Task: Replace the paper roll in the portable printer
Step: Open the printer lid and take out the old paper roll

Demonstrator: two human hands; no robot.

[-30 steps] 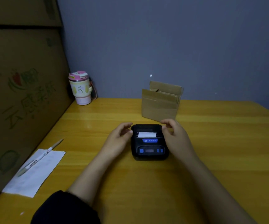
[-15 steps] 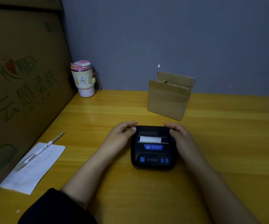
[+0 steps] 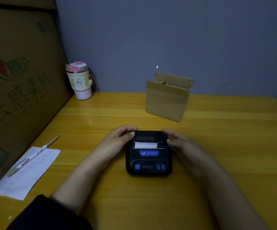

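Observation:
A small black portable printer (image 3: 148, 161) with blue buttons lies flat on the yellow wooden table (image 3: 225, 146), its lid down. A short strip of white paper (image 3: 145, 145) sticks out of its slot. My left hand (image 3: 117, 141) rests against the printer's far left corner, fingers curled over the top edge. My right hand (image 3: 178, 141) touches the far right corner, thumb at the side. The roll inside is hidden.
A small brown cardboard box (image 3: 167, 98) with open flaps stands behind the printer. A pink-lidded tumbler (image 3: 79, 80) sits at the back left corner. A pen (image 3: 33, 155) lies on a white sheet (image 3: 26, 173) at the left, beside a large printed carton (image 3: 14, 83).
The camera has shifted, so the printer sits lower in view. Both hands have stayed at the printer's far corners, with the left fingers curling a little further over the top edge.

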